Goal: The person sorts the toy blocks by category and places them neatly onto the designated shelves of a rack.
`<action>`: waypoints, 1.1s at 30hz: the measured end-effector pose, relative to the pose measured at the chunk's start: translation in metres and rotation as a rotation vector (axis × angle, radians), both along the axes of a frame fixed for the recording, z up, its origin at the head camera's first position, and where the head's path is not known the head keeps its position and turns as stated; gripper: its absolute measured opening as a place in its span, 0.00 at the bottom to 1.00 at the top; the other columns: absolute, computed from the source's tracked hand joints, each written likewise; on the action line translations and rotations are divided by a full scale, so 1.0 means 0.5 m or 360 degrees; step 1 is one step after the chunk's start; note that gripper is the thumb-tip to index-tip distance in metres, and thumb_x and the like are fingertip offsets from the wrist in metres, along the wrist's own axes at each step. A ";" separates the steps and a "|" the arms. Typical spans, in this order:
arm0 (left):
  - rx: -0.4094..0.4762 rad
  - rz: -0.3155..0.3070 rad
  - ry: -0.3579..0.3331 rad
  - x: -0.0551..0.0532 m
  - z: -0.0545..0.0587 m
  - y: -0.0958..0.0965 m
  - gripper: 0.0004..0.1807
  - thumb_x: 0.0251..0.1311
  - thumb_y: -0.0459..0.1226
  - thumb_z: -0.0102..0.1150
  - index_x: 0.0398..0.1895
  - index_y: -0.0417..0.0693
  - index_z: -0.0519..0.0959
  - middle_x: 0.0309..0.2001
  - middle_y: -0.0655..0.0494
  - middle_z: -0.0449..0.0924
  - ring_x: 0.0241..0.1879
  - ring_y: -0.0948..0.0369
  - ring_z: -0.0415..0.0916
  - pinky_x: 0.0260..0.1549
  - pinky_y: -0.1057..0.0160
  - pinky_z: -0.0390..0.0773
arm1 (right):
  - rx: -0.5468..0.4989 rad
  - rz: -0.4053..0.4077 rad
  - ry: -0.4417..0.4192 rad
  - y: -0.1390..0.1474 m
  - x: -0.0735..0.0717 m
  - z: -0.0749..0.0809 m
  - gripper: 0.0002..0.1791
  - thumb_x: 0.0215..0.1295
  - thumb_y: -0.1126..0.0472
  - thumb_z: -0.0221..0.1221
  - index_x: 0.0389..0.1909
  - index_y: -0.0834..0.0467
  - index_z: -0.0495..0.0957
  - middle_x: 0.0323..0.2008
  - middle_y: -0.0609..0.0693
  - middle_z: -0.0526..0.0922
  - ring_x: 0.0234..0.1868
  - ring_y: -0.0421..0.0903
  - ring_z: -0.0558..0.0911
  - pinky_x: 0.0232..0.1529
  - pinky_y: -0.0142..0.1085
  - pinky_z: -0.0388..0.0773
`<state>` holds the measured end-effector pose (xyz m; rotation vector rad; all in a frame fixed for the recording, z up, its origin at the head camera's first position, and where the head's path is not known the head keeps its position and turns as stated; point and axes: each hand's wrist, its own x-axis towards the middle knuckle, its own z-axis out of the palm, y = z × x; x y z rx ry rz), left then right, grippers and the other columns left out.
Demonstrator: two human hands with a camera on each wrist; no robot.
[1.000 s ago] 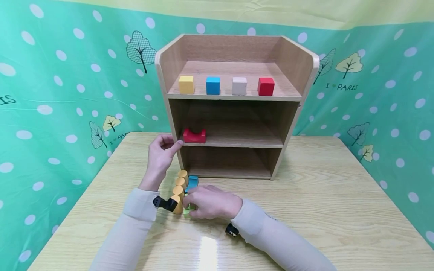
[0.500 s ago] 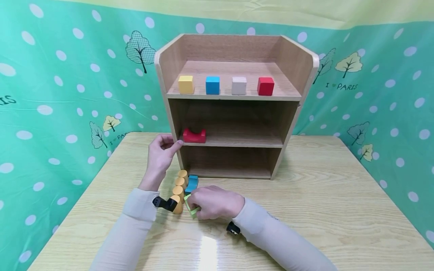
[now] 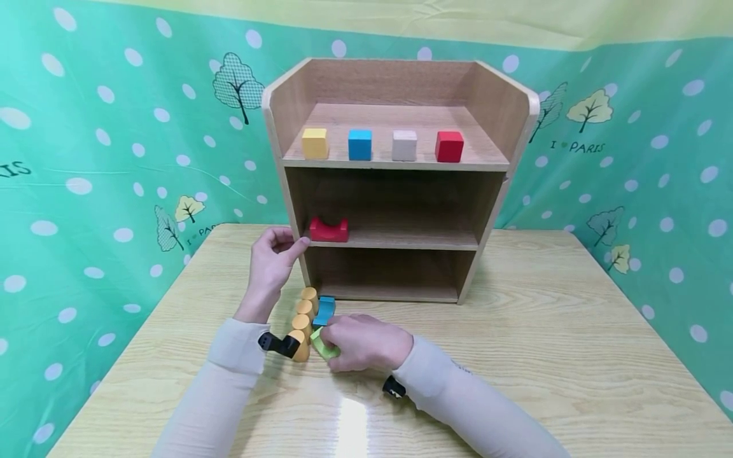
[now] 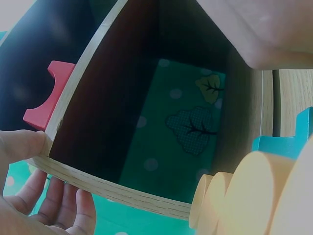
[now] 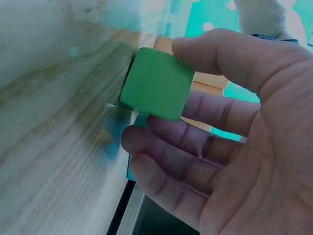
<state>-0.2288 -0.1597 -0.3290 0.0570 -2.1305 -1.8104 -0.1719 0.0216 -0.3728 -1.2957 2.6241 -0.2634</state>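
Observation:
My left hand (image 3: 272, 264) grips the left side panel of a wooden shelf unit (image 3: 412, 240); the left wrist view has the thumb on the front edge and fingers outside the panel. Between thumb and fingers, my right hand (image 3: 369, 343) pinches a green block (image 3: 322, 345) with a curved hollow, low over the table. Its square green end (image 5: 157, 84) faces the right wrist camera. Just beyond it lies a blue block (image 3: 324, 312) with a similar hollow. A red arch block (image 3: 329, 231) rests hollow side up at the left of the middle shelf, near my left thumb.
Several yellow wooden cylinders (image 3: 300, 323) stand in a row left of the blue and green blocks. On the top shelf sit a yellow cube (image 3: 315, 144), a blue cube (image 3: 359, 145), a white cube (image 3: 404, 146) and a red cube (image 3: 449, 147).
My right hand has taken hold of the green block and turned it at an angle, away from its earlier line with the blue block. My left hand has stayed on the panel.

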 end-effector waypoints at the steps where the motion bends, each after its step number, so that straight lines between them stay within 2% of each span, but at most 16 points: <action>1: 0.0003 -0.0001 0.0000 0.000 0.000 0.000 0.19 0.55 0.39 0.68 0.46 0.41 0.74 0.41 0.52 0.75 0.42 0.58 0.72 0.41 0.68 0.74 | 0.0001 -0.0007 -0.0008 0.001 0.000 0.002 0.08 0.52 0.56 0.65 0.23 0.48 0.73 0.26 0.41 0.69 0.25 0.38 0.68 0.23 0.29 0.65; 7: -0.0005 -0.0002 -0.0020 0.003 0.001 0.000 0.20 0.55 0.40 0.68 0.47 0.42 0.74 0.42 0.51 0.75 0.43 0.57 0.72 0.41 0.67 0.74 | 0.0011 -0.0053 -0.0072 0.009 0.000 0.009 0.10 0.49 0.62 0.66 0.29 0.49 0.74 0.30 0.41 0.70 0.26 0.39 0.69 0.25 0.29 0.68; 12: -0.0017 -0.0001 -0.0034 0.004 0.003 0.000 0.21 0.55 0.41 0.68 0.48 0.42 0.73 0.43 0.51 0.75 0.43 0.57 0.72 0.42 0.67 0.74 | 0.0036 -0.0085 -0.0073 0.013 -0.003 0.010 0.13 0.48 0.64 0.66 0.31 0.50 0.72 0.29 0.42 0.69 0.25 0.40 0.69 0.24 0.30 0.67; 20: -0.0025 -0.0005 -0.0045 0.005 0.004 0.000 0.21 0.56 0.41 0.68 0.49 0.42 0.73 0.44 0.51 0.74 0.44 0.57 0.72 0.43 0.66 0.74 | -0.0003 -0.0084 0.0006 0.011 -0.008 0.004 0.16 0.53 0.53 0.67 0.37 0.49 0.70 0.30 0.41 0.69 0.26 0.38 0.70 0.23 0.30 0.67; 28: -0.0010 -0.0002 -0.0036 0.005 0.005 0.001 0.21 0.55 0.41 0.68 0.48 0.42 0.74 0.43 0.51 0.75 0.43 0.57 0.72 0.42 0.67 0.74 | 0.0006 -0.0064 0.0033 0.011 -0.014 -0.004 0.12 0.55 0.60 0.65 0.35 0.49 0.71 0.28 0.41 0.70 0.27 0.39 0.70 0.25 0.31 0.68; 33: -0.0004 0.0002 -0.0026 0.004 0.004 0.001 0.20 0.55 0.40 0.68 0.47 0.42 0.74 0.42 0.52 0.75 0.42 0.58 0.72 0.41 0.67 0.74 | 0.0028 -0.0072 0.0049 0.015 -0.020 -0.004 0.12 0.54 0.61 0.65 0.36 0.49 0.73 0.30 0.41 0.71 0.28 0.39 0.71 0.27 0.31 0.69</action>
